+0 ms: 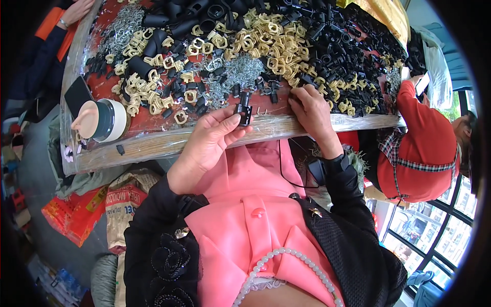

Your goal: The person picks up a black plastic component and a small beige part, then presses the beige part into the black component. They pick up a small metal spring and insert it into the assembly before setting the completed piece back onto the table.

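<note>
My left hand (pixel 212 138) holds a small black plastic part (pixel 243 108) between thumb and fingers, just above the table's wooden front edge (pixel 169 140). My right hand (pixel 312 110) rests on the table to the right of it, fingertips curled down among black parts at the rim of a heap; whether it grips one is hidden. Before both hands lie heaps of black plastic parts (pixel 332 41), cream ring-shaped parts (pixel 271 43) and small metal springs (pixel 240 69).
A beige and dark lidded cup (pixel 102 120) lies on its side at the table's left, beside a black phone (pixel 77 94). A person in red (pixel 424 148) sits at the right; another person's hand (pixel 76 10) shows far left. Sacks (pixel 125 199) lie on the floor.
</note>
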`<state>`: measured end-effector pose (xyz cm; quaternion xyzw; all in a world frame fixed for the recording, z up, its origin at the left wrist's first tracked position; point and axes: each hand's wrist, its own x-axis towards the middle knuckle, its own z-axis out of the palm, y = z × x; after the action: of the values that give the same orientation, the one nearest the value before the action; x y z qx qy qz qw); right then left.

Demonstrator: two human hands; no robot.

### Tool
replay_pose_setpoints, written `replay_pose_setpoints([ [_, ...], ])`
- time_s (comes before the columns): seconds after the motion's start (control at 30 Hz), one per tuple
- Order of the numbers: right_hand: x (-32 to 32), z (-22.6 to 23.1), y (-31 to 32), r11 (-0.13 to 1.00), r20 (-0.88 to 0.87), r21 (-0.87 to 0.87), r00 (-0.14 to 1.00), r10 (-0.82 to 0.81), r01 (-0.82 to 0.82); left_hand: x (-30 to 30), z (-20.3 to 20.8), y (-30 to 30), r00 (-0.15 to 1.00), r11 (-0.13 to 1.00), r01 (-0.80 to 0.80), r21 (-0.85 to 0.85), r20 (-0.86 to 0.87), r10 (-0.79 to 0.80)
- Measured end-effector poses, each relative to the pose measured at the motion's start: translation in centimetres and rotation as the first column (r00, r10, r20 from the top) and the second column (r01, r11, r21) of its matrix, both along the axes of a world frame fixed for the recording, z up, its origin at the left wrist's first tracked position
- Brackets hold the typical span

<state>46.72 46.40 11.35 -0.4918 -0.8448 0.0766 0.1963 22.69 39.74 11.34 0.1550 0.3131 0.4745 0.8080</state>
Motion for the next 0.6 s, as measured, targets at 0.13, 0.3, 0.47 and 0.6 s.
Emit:
replay_pose_setpoints([
  [0.13,-0.8,0.5,-0.3,0.998,-0.133,-0.051,0.991,0.029,-0.036,-0.2,0.0,-0.1,1.0,1.0,-0.022,-0.002,0.001,0.022],
  [0.3,-2.2,0.3,0.8,0.999,-0.006,0.049,1.0,0.004,-0.003,-0.5,-0.1,-0.1,0.999,0.999,-0.043,-0.02,0.01,0.044],
  [0.47,-2.2,0.6,0.1,0.998,-0.114,-0.055,0.993,0.01,-0.016,-0.7,0.0,-0.1,0.999,0.998,-0.052,-0.02,0.01,0.052],
  [0.6,-2.8,0.8,-0.6,0.992,-0.148,-0.103,0.988,0.052,-0.067,-0.7,-0.1,0.0,0.998,0.999,-0.051,0.005,0.024,0.051],
])
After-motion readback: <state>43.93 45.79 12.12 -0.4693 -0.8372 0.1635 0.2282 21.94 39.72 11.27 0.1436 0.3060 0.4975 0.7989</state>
